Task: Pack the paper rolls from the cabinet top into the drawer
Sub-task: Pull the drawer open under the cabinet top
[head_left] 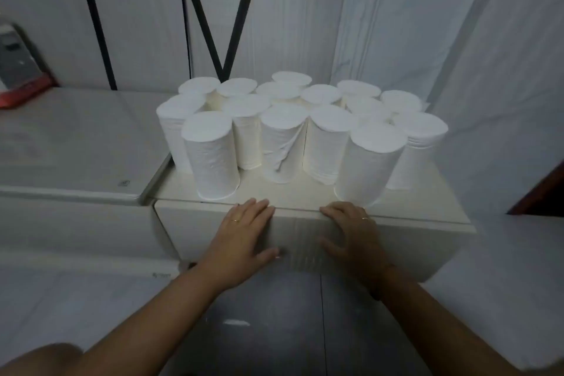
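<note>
~16 paper rolls [293, 119] stand upright, bunched close on cabinet top [268, 189]. left hand [241, 232] + right hand [355, 230] lie flat on drawer front [412, 241], apart, fingers straight, tips at its top edge, holding nothing. rolls prob light, soft, squashable. one has loose outer wrap. grip round mid-body, gently.

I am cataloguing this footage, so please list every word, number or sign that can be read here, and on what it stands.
No text here is legible.
Small mark on the left cabinet top: too small to read.
Small print on the left cabinet front: blurred, unreadable.
Grey and red device: no legible text.
Paper rolls and drawer front: no print visible.
</note>
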{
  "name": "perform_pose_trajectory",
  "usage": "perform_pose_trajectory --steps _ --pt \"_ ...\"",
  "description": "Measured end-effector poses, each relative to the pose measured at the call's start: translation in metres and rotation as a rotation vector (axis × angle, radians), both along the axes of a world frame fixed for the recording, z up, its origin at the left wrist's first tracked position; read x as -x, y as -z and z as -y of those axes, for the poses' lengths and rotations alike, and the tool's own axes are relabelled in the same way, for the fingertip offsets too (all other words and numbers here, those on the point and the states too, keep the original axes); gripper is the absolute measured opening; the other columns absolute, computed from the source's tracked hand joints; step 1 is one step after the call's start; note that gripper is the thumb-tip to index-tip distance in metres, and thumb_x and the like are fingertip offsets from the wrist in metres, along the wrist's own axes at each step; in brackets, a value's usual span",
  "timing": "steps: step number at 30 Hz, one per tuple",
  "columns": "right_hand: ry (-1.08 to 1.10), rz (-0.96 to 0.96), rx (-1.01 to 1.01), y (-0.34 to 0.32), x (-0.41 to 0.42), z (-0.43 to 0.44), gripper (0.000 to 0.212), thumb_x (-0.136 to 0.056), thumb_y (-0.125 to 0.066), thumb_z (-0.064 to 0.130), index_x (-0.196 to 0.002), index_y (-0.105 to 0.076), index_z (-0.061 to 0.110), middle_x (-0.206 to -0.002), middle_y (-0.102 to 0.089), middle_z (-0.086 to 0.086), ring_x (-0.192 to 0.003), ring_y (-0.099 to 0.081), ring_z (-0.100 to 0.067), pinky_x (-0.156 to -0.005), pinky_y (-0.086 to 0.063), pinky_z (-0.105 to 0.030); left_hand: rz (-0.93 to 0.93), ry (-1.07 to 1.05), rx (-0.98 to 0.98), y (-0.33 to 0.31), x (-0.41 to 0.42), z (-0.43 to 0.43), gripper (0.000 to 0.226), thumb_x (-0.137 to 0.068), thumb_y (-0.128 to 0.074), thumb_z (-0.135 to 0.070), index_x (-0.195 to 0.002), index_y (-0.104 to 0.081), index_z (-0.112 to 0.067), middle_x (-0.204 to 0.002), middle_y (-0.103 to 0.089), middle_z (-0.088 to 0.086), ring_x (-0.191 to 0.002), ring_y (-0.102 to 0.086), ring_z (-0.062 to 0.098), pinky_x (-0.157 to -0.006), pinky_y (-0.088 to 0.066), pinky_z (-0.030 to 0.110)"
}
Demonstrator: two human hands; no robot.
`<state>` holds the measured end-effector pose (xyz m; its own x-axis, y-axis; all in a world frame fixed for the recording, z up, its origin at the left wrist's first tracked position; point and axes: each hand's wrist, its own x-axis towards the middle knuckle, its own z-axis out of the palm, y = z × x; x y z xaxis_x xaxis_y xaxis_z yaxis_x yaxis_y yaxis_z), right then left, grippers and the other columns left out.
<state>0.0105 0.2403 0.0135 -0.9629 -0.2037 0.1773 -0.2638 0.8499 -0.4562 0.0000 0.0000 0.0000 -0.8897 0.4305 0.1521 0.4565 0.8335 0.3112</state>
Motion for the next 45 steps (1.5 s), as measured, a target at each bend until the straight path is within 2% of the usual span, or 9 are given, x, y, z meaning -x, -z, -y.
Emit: perform_pose_trajectory --steps 6,9,17,20,23,29,37,45 --pt "0.029 -0.099 -0.013 0.008 -0.003 0.003 0.051 -0.076 -0.059 0.033 -0.121 -0.061 0.011 -0.116 -0.055 -0.011 -0.108 -0.049 -0.027 -0.094 -0.037 -0.039 -0.116 0.001 0.024 0.014 -0.005 -0.004 0.076 -0.09 -0.05 -0.049 -0.151 -0.013 -0.021 -0.159 -0.012 -0.004 -0.144 0.003 0.008 -0.115 0.015 0.025" --pt "0.044 -0.129 -0.016 0.01 -0.003 0.003 0.049 -0.076 -0.058 0.033 -0.12 -0.062 0.012 -0.115 -0.055 -0.01 -0.106 -0.05 -0.027 -0.091 -0.033 -0.034 -0.152 0.001 0.047 0.015 -0.005 -0.001 0.077 -0.09 -0.053 -0.044 -0.151 -0.013 -0.021 -0.159 -0.013 -0.003 -0.144 0.001 0.009 -0.115 0.014 0.026" --pt "0.048 -0.145 -0.079 0.013 -0.002 0.003 0.047 -0.076 -0.06 0.03 -0.12 -0.06 0.013 -0.114 -0.055 -0.01 -0.103 -0.049 -0.029 -0.087 -0.036 -0.038 -0.195 -0.024 0.066 0.018 -0.011 -0.004 0.079 -0.081 -0.062 -0.02 -0.149 -0.022 -0.014 -0.155 -0.026 0.004 -0.145 -0.016 0.022 -0.118 -0.003 0.038" --pt "0.051 -0.14 -0.108 0.011 0.003 0.004 0.043 -0.078 -0.063 0.029 -0.119 -0.059 0.016 -0.115 -0.054 -0.008 -0.104 -0.047 -0.027 -0.085 -0.032 -0.035 -0.214 -0.032 0.063 0.017 -0.013 -0.006 0.078 -0.079 -0.063 -0.015 -0.148 -0.026 -0.012 -0.154 -0.03 0.006 -0.144 -0.019 0.024 -0.118 -0.007 0.043" --pt "0.061 -0.108 -0.098 0.008 0.007 0.006 0.039 -0.081 -0.063 0.03 -0.118 -0.057 0.019 -0.116 -0.051 -0.005 -0.108 -0.044 -0.022 -0.09 -0.031 -0.036 -0.215 -0.036 0.071 0.017 -0.014 -0.007 0.079 -0.079 -0.06 -0.015 -0.149 -0.022 -0.013 -0.155 -0.027 0.005 -0.146 -0.015 0.022 -0.119 -0.003 0.041" --pt "0.078 -0.094 -0.041 0.004 0.008 0.008 0.036 -0.081 -0.06 0.032 -0.114 -0.057 0.018 -0.114 -0.05 -0.003 -0.109 -0.042 -0.019 -0.087 -0.025 -0.03 -0.204 -0.046 0.053 0.015 -0.015 -0.009 0.078 -0.081 -0.057 -0.017 -0.149 -0.019 -0.015 -0.156 -0.023 0.002 -0.146 -0.01 0.018 -0.118 0.008 0.033" --pt "0.088 -0.047 0.012 0.0 0.01 0.008 0.032 -0.082 -0.063 0.028 -0.111 -0.058 0.018 -0.113 -0.052 -0.003 -0.112 -0.042 -0.021 -0.095 -0.03 -0.035 -0.178 -0.039 -0.013 0.009 -0.016 -0.009 0.074 -0.082 -0.055 -0.017 -0.148 -0.022 -0.013 -0.155 -0.025 0.003 -0.146 -0.012 0.02 -0.117 0.006 0.028" --pt "0.078 -0.013 0.022 -0.001 0.01 0.006 0.037 -0.079 -0.067 0.037 -0.11 -0.058 0.02 -0.113 -0.051 -0.001 -0.111 -0.042 -0.02 -0.093 -0.029 -0.034 -0.139 -0.028 0.003 0.007 -0.016 -0.007 0.072 -0.09 -0.053 -0.034 -0.15 -0.017 -0.016 -0.157 -0.019 0.0 -0.146 -0.008 0.017 -0.115 0.01 0.025"
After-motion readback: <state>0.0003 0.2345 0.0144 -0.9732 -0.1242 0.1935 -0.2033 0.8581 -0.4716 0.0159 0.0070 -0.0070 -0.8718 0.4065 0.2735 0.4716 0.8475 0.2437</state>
